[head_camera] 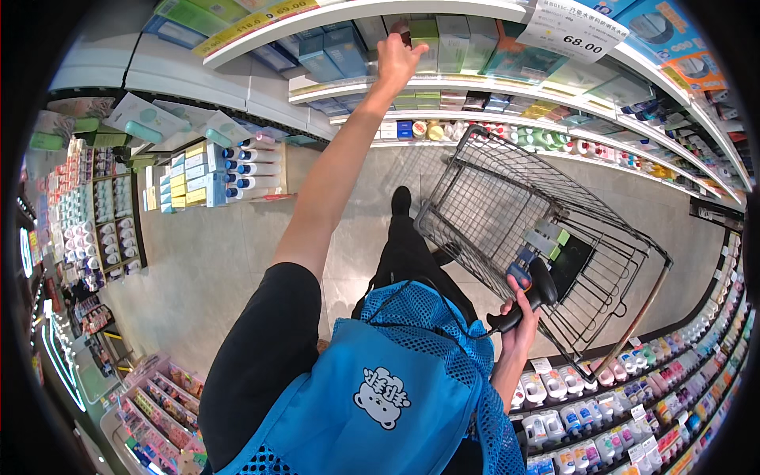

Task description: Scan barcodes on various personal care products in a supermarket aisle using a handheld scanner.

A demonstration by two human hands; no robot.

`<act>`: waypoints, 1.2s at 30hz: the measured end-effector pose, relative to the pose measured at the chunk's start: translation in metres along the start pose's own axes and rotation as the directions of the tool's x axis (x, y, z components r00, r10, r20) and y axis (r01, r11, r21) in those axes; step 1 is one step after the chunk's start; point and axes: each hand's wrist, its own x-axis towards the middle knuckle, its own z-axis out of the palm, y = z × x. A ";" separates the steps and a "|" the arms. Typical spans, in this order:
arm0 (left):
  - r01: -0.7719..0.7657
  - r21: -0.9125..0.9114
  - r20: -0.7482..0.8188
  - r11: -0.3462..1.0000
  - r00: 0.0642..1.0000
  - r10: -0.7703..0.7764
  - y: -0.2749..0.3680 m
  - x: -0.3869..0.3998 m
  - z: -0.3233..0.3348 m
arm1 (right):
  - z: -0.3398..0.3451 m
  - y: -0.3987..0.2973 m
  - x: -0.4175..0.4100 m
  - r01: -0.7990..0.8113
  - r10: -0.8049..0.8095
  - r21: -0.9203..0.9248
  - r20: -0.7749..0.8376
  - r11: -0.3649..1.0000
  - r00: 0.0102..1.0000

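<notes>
My left hand reaches into an upper shelf, its fingers among boxed products beside a green box. A small dark red thing is at its fingertips; whether the hand grips it is unclear. My right hand is closed around the handle of a black handheld barcode scanner, low at the right. A small dark blue item is at its fingertips. Beyond it, the wire shopping cart holds several small boxes and a flat black panel.
White shelving with boxes and bottles spans the top. Bottle shelves curve along the lower right. A low display of boxes and blue-capped bottles stands left, product racks beyond. My shoe is beside the cart on grey tiles.
</notes>
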 end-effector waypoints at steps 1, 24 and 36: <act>0.004 -0.001 0.004 1.000 1.000 -0.004 -0.002 -0.003 0.002 | 0.000 0.000 0.000 -0.002 0.002 0.003 0.010 1.000 1.000; -0.136 -0.108 0.987 0.985 0.102 0.122 0.044 -0.355 0.156 | -0.064 0.012 -0.017 0.026 -0.028 0.066 0.034 0.997 0.999; -0.381 0.094 0.990 0.920 0.136 -0.045 0.025 -0.369 0.268 | -0.121 0.037 -0.041 0.153 -0.116 0.218 -0.173 0.964 0.978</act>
